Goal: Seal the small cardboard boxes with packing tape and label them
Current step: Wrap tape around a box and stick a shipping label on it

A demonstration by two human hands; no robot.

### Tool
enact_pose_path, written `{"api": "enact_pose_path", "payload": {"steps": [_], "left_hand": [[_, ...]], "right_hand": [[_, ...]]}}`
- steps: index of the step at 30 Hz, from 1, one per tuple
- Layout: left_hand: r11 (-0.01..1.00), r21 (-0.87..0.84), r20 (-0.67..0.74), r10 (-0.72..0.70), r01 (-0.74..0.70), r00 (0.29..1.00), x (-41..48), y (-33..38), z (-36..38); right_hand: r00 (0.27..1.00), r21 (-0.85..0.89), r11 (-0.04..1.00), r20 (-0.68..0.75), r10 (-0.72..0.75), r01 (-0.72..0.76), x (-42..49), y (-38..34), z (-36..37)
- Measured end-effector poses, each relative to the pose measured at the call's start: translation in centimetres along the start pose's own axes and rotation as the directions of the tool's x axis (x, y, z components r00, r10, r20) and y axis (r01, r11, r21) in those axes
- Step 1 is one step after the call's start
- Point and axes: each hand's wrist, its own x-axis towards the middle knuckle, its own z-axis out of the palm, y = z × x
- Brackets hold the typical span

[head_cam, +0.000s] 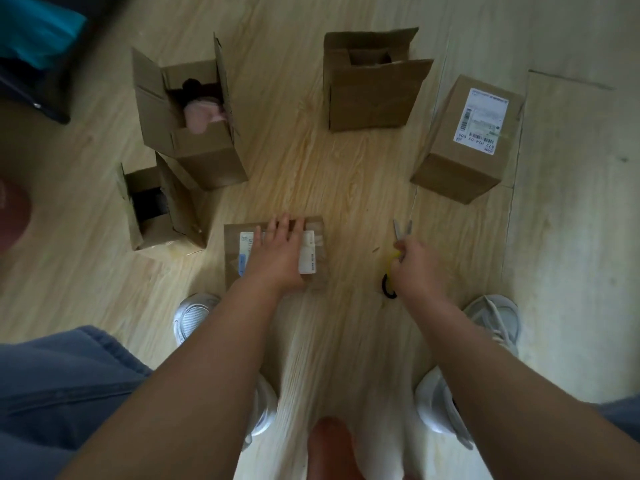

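Pink-filled box (207, 157) at 11, far box (367, 98) at 1 and side box (156, 233) at 9 o'clock are standing open, awaiting tape and labels, sealed box (460, 168) at 2 is looking done, left hand (277, 254) is pressing flat-fingered on the near box (233, 244) label (308, 261) at centre, right hand (417, 268) is gripping scissors (401, 232) at 3, nothing obstructing.

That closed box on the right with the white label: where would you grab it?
Probably from above, thumb and fingers on its two long side walls across the narrow width. The closed box stands upright with its top shut flat, so there is no flap to catch.
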Motion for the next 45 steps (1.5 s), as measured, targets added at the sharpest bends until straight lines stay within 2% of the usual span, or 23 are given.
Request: {"api": "enact_pose_path", "payload": {"steps": [3,5,8,11,17,23,27,32,34,35,37,39,41,43,44,45], "left_hand": [[0.992,-0.087,-0.083,0.082,-0.089,0.993,0.0,1.4,0.9],[0.983,-0.116,-0.144,0.126,-0.143,0.982,-0.1,2.4,1.9],[0.985,-0.070,-0.230,0.139,-0.158,0.963,-0.4,3.0,3.8],[0.990,0.007,-0.195,0.142,-0.144,0.970,-0.4,2.6,5.3],[0.983,0.077,-0.195,0.177,-0.164,0.965,-0.1,1.9,6.1],[0.985,0.103,-0.128,0.148,-0.136,0.981,0.2,2.1,5.7],[0.983,0.124,-0.087,0.144,-0.133,0.986,0.2,2.1,5.6],[0.962,0.129,-0.060,0.249,-0.239,0.967,0.6,0.7,4.0],[0.957,0.160,-0.114,0.262,-0.242,0.958,0.2,0.5,3.2],[0.972,0.124,-0.179,0.219,-0.199,0.959,-0.1,0.5,2.9],[0.998,-0.046,-0.304,0.033,-0.050,0.952,-0.9,0.4,2.5],[0.980,-0.182,-0.376,-0.144,0.079,0.915,-1.4,0.1,2.7],[0.910,-0.384,-0.333,-0.295,0.157,0.895,-1.3,0.1,2.9],[0.759,-0.620,-0.201,-0.400,0.200,0.894,-0.9,0.7,3.0],[0.719,-0.661,-0.164,-0.417,0.214,0.894,-0.8,0.9,3.0],[0.727,-0.648,-0.150,-0.417,0.230,0.896,-0.6,1.0,3.0]], "right_hand": [[0.996,0.114,0.990,-0.025,-0.082,0.084,-0.3,-2.2,0.1],[0.992,0.189,0.975,0.023,-0.120,0.114,-0.5,-3.4,0.6],[0.969,0.266,0.944,0.095,-0.229,0.197,-0.7,-4.5,1.3],[0.946,0.261,0.937,0.162,-0.282,0.234,-0.3,-5.0,2.1],[0.946,0.471,0.881,0.265,-0.185,0.040,0.1,-5.7,3.1],[0.921,0.555,0.814,0.383,-0.066,-0.172,2.1,-5.5,3.0],[0.901,0.568,0.797,0.428,-0.072,-0.206,2.3,-5.5,2.5],[0.945,0.516,0.841,0.328,-0.016,-0.165,1.5,-5.3,3.1],[0.955,0.506,0.844,0.295,0.024,-0.177,0.7,-4.7,3.4],[0.958,0.490,0.849,0.282,0.058,-0.196,0.5,-4.5,3.4],[0.952,0.432,0.867,0.274,0.134,-0.247,0.3,-4.1,3.2],[0.946,0.413,0.870,0.283,0.157,-0.268,0.5,-4.4,2.7],[0.961,0.444,0.874,0.264,0.082,-0.197,0.9,-5.3,2.3],[0.969,0.457,0.881,0.247,0.005,-0.121,1.5,-6.2,2.3],[0.968,0.448,0.888,0.250,-0.013,-0.104,1.8,-6.5,2.4],[0.967,0.432,0.897,0.254,-0.021,-0.094,2.1,-6.5,2.6]]}}
